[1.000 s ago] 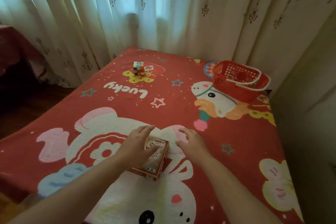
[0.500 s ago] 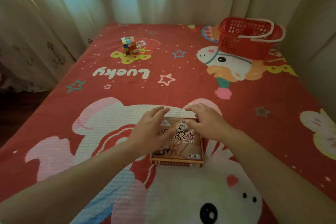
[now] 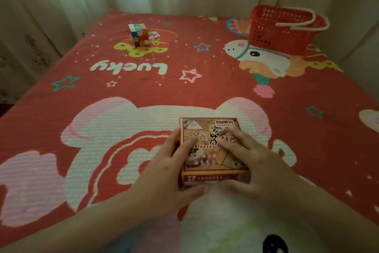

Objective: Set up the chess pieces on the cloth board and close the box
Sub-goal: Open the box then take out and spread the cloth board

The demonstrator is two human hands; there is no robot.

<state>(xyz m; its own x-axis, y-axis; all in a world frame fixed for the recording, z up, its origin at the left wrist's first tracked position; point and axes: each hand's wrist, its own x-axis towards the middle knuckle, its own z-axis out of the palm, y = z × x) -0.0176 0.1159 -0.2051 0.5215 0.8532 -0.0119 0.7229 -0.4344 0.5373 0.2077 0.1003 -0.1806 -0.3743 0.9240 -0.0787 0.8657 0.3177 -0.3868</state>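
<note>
1. On the red bedspread (image 3: 225, 88), near its front edge, lies one chess box (image 3: 205, 129), flat and with the lid on.
2. Left hand (image 3: 164, 170) and right hand (image 3: 252, 162) each grip it, with fingers over the lid and thumb against the near side.
3. Progress: none evident. No cloth board or pieces are in view, so opening, laying out, setting up and closing all remain.
4. Count: one box, two hands, one puzzle cube (image 3: 139, 35), one red basket (image 3: 281, 33).
</note>
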